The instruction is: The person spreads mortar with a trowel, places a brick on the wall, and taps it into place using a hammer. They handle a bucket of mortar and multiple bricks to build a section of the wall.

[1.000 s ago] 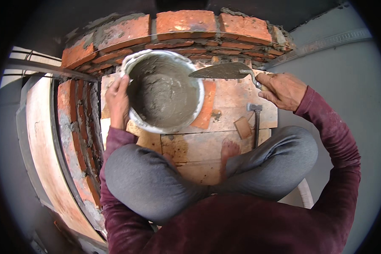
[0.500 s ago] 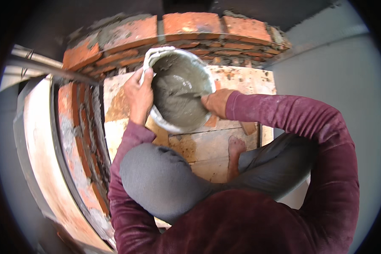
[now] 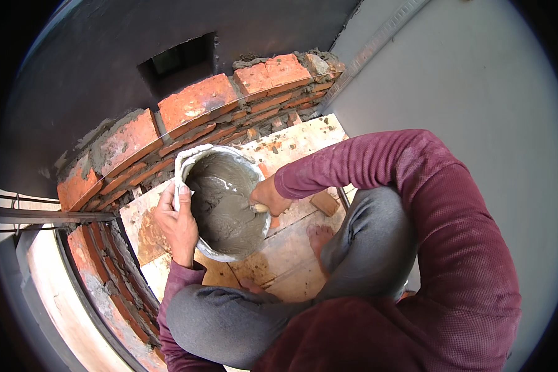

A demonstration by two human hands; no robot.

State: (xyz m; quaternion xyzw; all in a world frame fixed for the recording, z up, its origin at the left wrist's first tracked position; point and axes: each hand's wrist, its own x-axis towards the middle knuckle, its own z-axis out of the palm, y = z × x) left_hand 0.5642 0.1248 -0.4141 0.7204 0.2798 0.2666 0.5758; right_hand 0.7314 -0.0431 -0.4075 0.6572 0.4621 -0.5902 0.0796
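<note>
A white bucket (image 3: 239,251) of wet grey mortar (image 3: 220,217) sits in front of me on stained wooden boards (image 3: 297,266). My left hand (image 3: 178,223) is closed on the bucket's left rim. My right hand (image 3: 268,197) is closed on the pale handle (image 3: 260,209) of the trowel at the bucket's right side; the blade is hidden in the mortar. A small brown block (image 3: 325,203) lies on the boards to the right of the bucket.
A curved, rough brick wall (image 3: 195,105) runs behind the bucket below a dark wall (image 3: 93,56) with a square opening. Another brick course (image 3: 105,279) runs along my left beside a metal bar (image 3: 43,216). A grey wall (image 3: 477,93) stands at right; my crossed legs surround the near boards.
My right hand has carried the trowel from above the bucket's right edge down into the mortar. The view has turned, showing more of the dark wall and its opening.
</note>
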